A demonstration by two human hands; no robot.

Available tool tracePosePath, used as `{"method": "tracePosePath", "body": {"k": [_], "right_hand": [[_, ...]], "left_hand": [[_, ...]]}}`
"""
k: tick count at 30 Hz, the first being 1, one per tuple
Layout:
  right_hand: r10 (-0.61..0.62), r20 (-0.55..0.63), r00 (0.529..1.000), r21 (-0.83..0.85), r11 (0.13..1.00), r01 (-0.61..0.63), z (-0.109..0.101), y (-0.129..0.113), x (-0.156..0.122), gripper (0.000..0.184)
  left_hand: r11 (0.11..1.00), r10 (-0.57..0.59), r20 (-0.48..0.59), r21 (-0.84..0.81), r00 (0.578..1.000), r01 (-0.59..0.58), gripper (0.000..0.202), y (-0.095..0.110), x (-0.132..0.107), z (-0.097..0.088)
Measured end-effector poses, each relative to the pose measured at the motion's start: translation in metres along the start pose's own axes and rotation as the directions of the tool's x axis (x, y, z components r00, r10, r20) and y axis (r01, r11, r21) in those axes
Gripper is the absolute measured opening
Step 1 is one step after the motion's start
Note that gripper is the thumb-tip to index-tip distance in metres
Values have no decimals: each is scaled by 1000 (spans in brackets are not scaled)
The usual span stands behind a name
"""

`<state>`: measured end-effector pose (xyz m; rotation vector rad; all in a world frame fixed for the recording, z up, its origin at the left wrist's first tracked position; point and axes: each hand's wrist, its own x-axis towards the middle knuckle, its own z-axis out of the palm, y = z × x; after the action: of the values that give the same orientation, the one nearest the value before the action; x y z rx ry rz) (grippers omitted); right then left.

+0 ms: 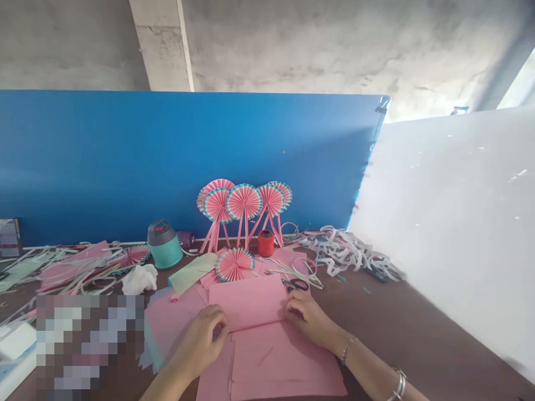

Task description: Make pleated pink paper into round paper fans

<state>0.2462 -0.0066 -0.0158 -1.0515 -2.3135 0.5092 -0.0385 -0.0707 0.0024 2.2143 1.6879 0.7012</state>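
A pink sheet of paper [251, 301] is held across the front of the table, its near edge curled or folded over. At its lower left corner, the fingers of my left hand [204, 334] are bent in a pinch on the edge. My right hand [309, 317] pinches the right edge in the same way; a bracelet and bangles are on that arm. More pink sheets [284, 362] lie flat below. Black-handled scissors [297, 284] rest just beyond my right hand, partly covered by the paper. A pink pleated paper rosette [234, 265] lies behind the sheet.
Several finished pink rosette fans [243, 203] lean on the blue partition [188, 150]. Before them stand a red thread spool [266, 243] and a teal container [164, 248]. White paper strips [340, 250] pile up at right, with more scraps [83, 267] at left. A white wall [451, 223] bounds the right.
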Motion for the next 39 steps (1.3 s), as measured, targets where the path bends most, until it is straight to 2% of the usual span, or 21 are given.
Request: {"method": "tracePosePath", "body": {"k": [7, 20, 25, 27, 29, 32, 34, 37, 39], "right_hand": [[31, -20, 999, -110, 993, -33, 8, 1, 3, 20], [81, -5, 997, -147, 986, -81, 8, -2, 8, 19], [77, 4, 997, -167, 983, -76, 7, -3, 6, 16], [49, -7, 999, -199, 979, -50, 5, -6, 5, 10], [2, -9, 1000, -251, 968, -4, 4, -10, 3, 15], [-92, 62, 994, -369, 923, 109, 5, -15, 1, 27], [-169, 141, 976, -440, 872, 214, 8, -16, 1, 31], [-268, 236, 934, -478, 805, 351, 11, -13, 2, 32], [-292, 252, 923, -488, 785, 382, 11, -12, 3, 32]], "left_hand": [[994, -42, 23, 101, 999, 40, 15, 0, 2, 6], [984, -85, 61, 161, 995, 74, 16, 1, 6, 10], [977, -98, 35, 196, 995, 89, 16, 3, 4, 9], [971, -64, -1, 232, 998, 63, 23, 2, 1, 9], [954, 47, -25, 298, 999, -37, 39, 1, -1, 12], [873, 265, 14, 421, 964, -246, 73, -1, -2, 17], [822, 342, 54, 466, 938, -327, 85, 0, -2, 19], [823, 344, 82, 453, 935, -342, 77, 4, 0, 19], [848, 309, 91, 424, 947, -317, 68, 8, 0, 16]]}}
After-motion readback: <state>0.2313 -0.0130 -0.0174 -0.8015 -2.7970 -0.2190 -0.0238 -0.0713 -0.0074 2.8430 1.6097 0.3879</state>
